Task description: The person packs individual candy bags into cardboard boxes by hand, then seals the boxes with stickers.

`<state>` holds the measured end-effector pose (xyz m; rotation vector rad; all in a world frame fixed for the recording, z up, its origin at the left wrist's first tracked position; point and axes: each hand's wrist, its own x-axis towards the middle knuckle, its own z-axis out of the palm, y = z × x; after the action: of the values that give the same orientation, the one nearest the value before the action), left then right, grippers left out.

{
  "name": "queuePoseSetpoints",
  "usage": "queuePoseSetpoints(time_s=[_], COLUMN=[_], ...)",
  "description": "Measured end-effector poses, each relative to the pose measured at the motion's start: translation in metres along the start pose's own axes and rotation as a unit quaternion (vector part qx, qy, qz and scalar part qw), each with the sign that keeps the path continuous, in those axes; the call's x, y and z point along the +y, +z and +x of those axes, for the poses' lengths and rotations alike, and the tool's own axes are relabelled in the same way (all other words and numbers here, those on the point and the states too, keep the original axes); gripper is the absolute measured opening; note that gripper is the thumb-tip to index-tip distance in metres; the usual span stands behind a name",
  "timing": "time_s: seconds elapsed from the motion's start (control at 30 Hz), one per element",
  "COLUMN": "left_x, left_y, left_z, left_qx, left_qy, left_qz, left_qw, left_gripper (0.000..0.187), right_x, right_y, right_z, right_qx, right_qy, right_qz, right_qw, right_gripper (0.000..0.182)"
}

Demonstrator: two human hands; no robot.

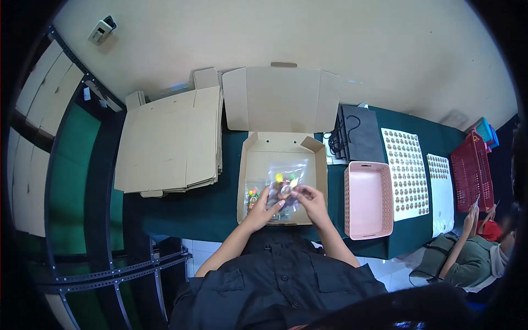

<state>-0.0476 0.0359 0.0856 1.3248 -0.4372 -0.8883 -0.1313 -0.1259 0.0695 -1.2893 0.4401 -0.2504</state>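
Note:
A clear plastic bag [296,169] with small yellow, green and other colourful pieces is held over an open cardboard box [321,190]. My left hand [257,213] grips the bag's lower left side, thumb on top. At its right side, the fingers of my right hand [311,202] pinch together on the bag, close to a small round sticker [285,190]. Another clear bag of colourful pieces [253,197] lies inside the box at the left, partly hidden by my left hand. The box's lid [283,99] stands raised at the back.
Flat cardboard boxes [168,140] are stacked at the left. To the right are black paper bags [360,132], a pink basket [369,201], sheets of round stickers [405,170] and a red basket [470,170]. A co-worker [467,261] sits at the far right.

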Motion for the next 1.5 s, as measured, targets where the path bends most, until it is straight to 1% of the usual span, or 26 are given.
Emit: queuePoseSetpoints(time_s=[0.03, 0.07, 0.1, 0.13, 0.17, 0.2, 0.23, 0.27, 0.33, 0.47, 0.5, 0.53, 0.63, 0.67, 0.73, 0.77, 0.83, 0.87, 0.93, 0.97, 1.0, 1.07, 1.3, 1.33, 1.4, 1.5], left_x=[-0.005, -0.011, -0.026, -0.03, -0.034, -0.039, -0.063, -0.083, -0.105, -0.115, -0.115, -0.116, -0.115, -0.113, -0.097, -0.097, -0.098, -0.098, -0.098, -0.098, -0.103, -0.111, -0.098, -0.096, -0.093, -0.096], left_y=[-0.004, -0.009, -0.021, -0.029, -0.037, -0.044, -0.055, -0.063, -0.074, -0.077, -0.075, -0.074, -0.074, -0.073, -0.067, -0.065, -0.063, -0.063, -0.062, -0.062, -0.063, -0.068, -0.06, -0.059, -0.057, -0.058], left_z=[0.002, 0.005, 0.008, 0.007, 0.007, 0.008, 0.009, 0.009, 0.009, 0.005, 0.004, 0.004, 0.004, 0.003, 0.0, 0.0, 0.0, 0.0, 0.0, 0.0, 0.001, 0.001, -0.001, -0.002, -0.002, -0.004], left_qx=[0.016, 0.032, 0.047, 0.046, 0.048, 0.049, 0.062, 0.061, 0.056, 0.048, 0.048, 0.048, 0.028, 0.028, -0.017, -0.018, 0.001, 0.001, 0.002, 0.003, -0.006, -0.014, 0.005, 0.014, 0.019, 0.022], left_qy=[0.03, 0.06, 0.002, 0.002, -0.022, -0.045, -0.021, -0.022, -0.033, -0.038, -0.069, -0.101, -0.129, -0.13, -0.154, -0.155, -0.148, -0.149, -0.148, -0.148, -0.156, -0.163, -0.176, -0.172, -0.165, -0.156], left_qz=[0.059, 0.117, 0.118, 0.118, 0.165, 0.213, 0.25, 0.251, 0.297, 0.393, 0.404, 0.414, 0.425, 0.425, 0.426, 0.424, 0.42, 0.419, 0.452, 0.452, 0.472, 0.491, 0.466, 0.462, 0.466, 0.468], left_qw=[0.998, 0.991, 0.992, 0.992, 0.985, 0.975, 0.966, 0.966, 0.953, 0.917, 0.911, 0.904, 0.895, 0.895, 0.891, 0.892, 0.896, 0.896, 0.88, 0.88, 0.868, 0.855, 0.867, 0.87, 0.869, 0.869], left_gripper=[0.055, 0.056, 0.052, 0.052, 0.05, 0.047, 0.041, 0.041, 0.04, 0.041, 0.042, 0.044, 0.047, 0.047, 0.048, 0.048, 0.05, 0.05, 0.054, 0.054, 0.056, 0.058, 0.06, 0.06, 0.06, 0.059], right_x=[-0.001, 0.002, 0.008, 0.014, 0.02, 0.027, 0.035, 0.046, 0.069, 0.105, 0.105, 0.106, 0.094, 0.087, 0.08, 0.077, 0.075, 0.08, 0.091, 0.095, 0.101, 0.114, 0.105, 0.104, 0.103, 0.099], right_y=[-0.006, -0.014, -0.024, -0.033, -0.041, -0.047, -0.051, -0.053, -0.055, -0.053, -0.052, -0.049, -0.035, -0.03, -0.024, -0.02, -0.009, -0.003, 0.01, 0.013, 0.016, 0.018, 0.012, 0.011, 0.007, -0.002], right_z=[0.004, 0.009, 0.016, 0.021, 0.023, 0.024, 0.025, 0.025, 0.025, 0.028, 0.027, 0.026, 0.019, 0.02, 0.02, 0.021, 0.021, 0.022, 0.023, 0.021, 0.02, 0.019, 0.021, 0.02, 0.02, 0.019], right_qx=[0.045, 0.044, 0.114, 0.184, 0.185, 0.195, 0.201, 0.202, 0.164, 0.112, 0.049, 0.049, 0.106, 0.106, 0.123, 0.122, -0.006, -0.007, -0.086, -0.119, -0.121, -0.148, -0.21, -0.21, -0.117, -0.109], right_qy=[-0.018, -0.017, -0.041, -0.065, -0.065, -0.041, -0.015, -0.014, 0.026, 0.077, 0.106, 0.106, 0.096, 0.097, -0.02, -0.019, -0.118, -0.117, -0.216, -0.177, -0.178, -0.168, -0.087, -0.087, -0.164, -0.107], right_qz=[-0.019, -0.019, -0.054, -0.088, -0.087, -0.196, -0.302, -0.301, -0.428, -0.447, -0.444, -0.443, -0.443, -0.443, -0.547, -0.548, -0.53, -0.53, -0.548, -0.549, -0.548, -0.615, -0.626, -0.626, -0.587, -0.607], right_qw=[0.999, 0.999, 0.991, 0.977, 0.977, 0.96, 0.932, 0.932, 0.888, 0.884, 0.889, 0.889, 0.885, 0.885, 0.828, 0.827, 0.84, 0.84, 0.804, 0.808, 0.808, 0.756, 0.746, 0.746, 0.784, 0.78], right_gripper=[0.023, 0.023, 0.023, 0.023, 0.023, 0.022, 0.022, 0.022, 0.021, 0.024, 0.038, 0.038, 0.069, 0.069, 0.059, 0.059, 0.049, 0.049, 0.043, 0.042, 0.042, 0.044, 0.044, 0.044, 0.045, 0.044])
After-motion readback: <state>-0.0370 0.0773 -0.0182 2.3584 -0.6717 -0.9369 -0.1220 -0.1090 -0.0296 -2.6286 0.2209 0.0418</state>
